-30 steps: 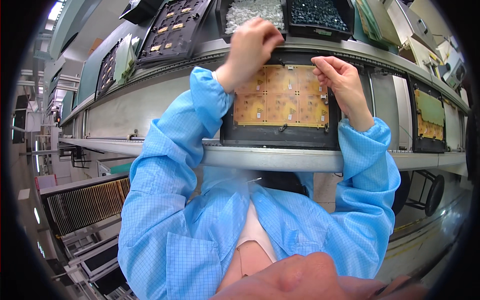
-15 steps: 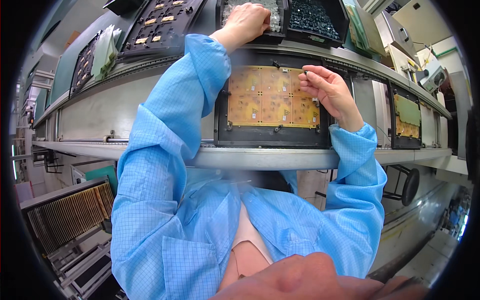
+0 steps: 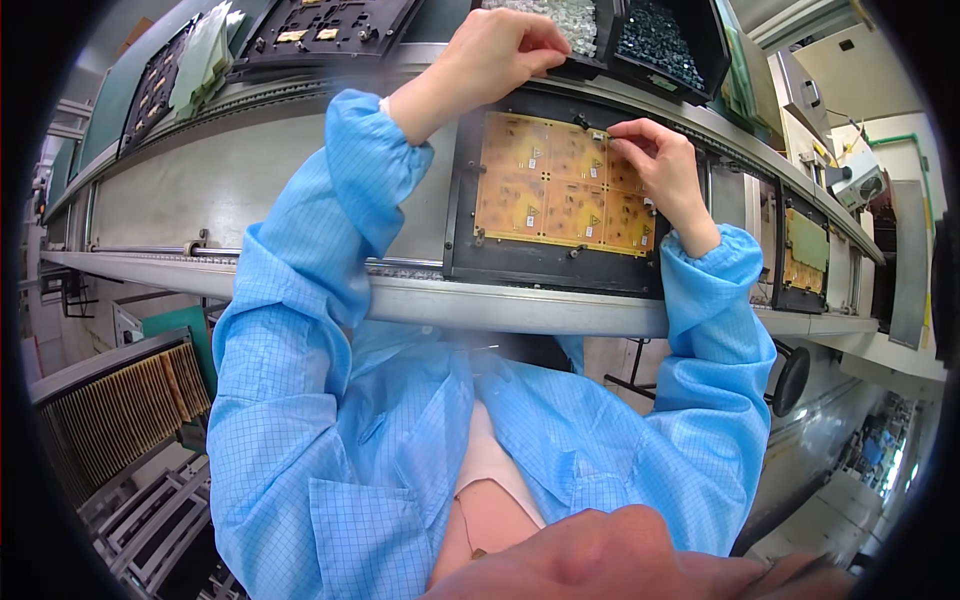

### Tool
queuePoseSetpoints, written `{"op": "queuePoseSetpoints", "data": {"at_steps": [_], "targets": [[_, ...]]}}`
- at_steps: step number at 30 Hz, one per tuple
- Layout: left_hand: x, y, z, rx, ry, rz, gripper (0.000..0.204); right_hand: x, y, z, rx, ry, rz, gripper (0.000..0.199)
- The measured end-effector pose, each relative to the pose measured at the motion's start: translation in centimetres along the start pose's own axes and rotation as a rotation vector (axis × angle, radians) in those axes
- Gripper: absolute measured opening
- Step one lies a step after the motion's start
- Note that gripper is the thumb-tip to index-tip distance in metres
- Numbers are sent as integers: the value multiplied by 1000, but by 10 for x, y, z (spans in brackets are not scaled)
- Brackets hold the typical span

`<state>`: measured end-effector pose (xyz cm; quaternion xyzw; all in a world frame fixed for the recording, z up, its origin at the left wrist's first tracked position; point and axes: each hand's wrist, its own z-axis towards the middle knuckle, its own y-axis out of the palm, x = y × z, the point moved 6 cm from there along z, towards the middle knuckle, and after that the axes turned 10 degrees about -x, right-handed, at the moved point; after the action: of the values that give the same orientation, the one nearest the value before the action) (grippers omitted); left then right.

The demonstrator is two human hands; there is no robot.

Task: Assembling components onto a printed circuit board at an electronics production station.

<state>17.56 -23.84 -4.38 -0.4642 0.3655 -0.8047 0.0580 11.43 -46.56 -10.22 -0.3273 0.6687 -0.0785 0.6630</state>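
Observation:
A yellow-brown panel of several circuit boards (image 3: 565, 185) sits in a black carrier frame (image 3: 465, 240) on the rail in front of me. My right hand (image 3: 668, 170) is over its upper right part, thumb and forefinger pinched on a small dark component (image 3: 613, 138). The fingertips are at the panel's top edge, close to a small white part (image 3: 598, 135). My left hand (image 3: 490, 60) hovers above the carrier's upper left, beside a bin of clear-white parts (image 3: 572, 18). Its fingers are pinched together; what they hold, if anything, is too small to make out.
A bin of dark parts (image 3: 660, 45) adjoins the white-part bin. Black trays (image 3: 320, 35) and green sheets (image 3: 205, 65) lie at the far left. Another carrier (image 3: 803, 250) stands on the rail at right. A slotted rack (image 3: 120, 415) is at lower left.
My left hand has come out of the white-part bin toward me. My right hand has brought the dark component to the panel's top edge. The view has shifted slightly.

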Motion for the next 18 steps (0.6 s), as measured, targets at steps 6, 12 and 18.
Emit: {"op": "queuePoseSetpoints", "data": {"at_steps": [6, 12, 18], "targets": [[-7, 3, -33, -139, -120, -166, 12, -20, 2, -2, 44, -58, -322, 12], [-13, 10, -47, -129, -98, -250, 11, -18, 2, -2, 13, -53, -336, 12], [-14, 9, -50, -109, -94, -273, 10, -29, 7, -2, 46, -283, -566, 11]]}}
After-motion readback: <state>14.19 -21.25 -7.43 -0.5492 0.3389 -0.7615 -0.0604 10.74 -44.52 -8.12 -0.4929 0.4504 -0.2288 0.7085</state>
